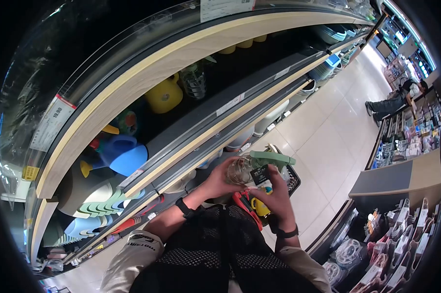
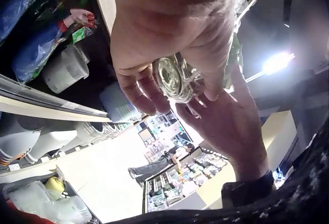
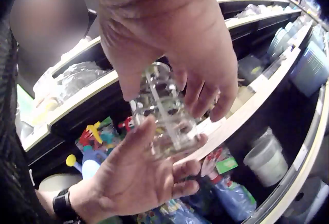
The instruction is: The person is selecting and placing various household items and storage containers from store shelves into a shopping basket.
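Both hands are on a clear ribbed bottle [image 1: 239, 171] in front of the chest. My left hand [image 1: 218, 184] holds its base, with the thumb and fingers around it in the right wrist view. At its other end, my right hand [image 1: 278, 198] grips the top beside a small dark tag [image 1: 261, 174]. A thin tube shows inside the bottle [image 3: 165, 113] in the right wrist view. The bottle lies tilted; the right hand hides its top.
A dark basket [image 1: 294, 181] with goods stands below the right hand. Shelves at the left hold a blue watering can [image 1: 124, 155], a yellow one [image 1: 164, 95] and a clear ribbed bottle [image 1: 194, 81]. A person [image 1: 393, 103] is beside a display across the tiled aisle.
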The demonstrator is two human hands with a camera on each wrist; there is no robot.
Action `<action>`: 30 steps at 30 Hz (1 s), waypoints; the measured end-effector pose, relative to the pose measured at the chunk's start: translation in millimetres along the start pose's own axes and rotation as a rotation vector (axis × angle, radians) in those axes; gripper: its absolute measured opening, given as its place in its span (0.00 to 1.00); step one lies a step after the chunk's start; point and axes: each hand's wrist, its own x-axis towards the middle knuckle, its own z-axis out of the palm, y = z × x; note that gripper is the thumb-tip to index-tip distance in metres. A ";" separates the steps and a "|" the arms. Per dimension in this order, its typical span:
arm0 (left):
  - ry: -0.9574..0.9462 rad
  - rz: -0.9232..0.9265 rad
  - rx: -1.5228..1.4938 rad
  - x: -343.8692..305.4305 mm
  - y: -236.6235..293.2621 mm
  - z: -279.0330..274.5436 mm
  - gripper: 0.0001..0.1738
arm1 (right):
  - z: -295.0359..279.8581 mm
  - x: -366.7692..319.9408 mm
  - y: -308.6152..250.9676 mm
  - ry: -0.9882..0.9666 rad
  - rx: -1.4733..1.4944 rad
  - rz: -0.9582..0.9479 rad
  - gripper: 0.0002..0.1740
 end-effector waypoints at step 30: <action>0.119 -0.182 0.095 -68.2 0.9 -45.6 0.52 | 85.7 377.7 6.3 0.200 -0.396 -0.666 0.44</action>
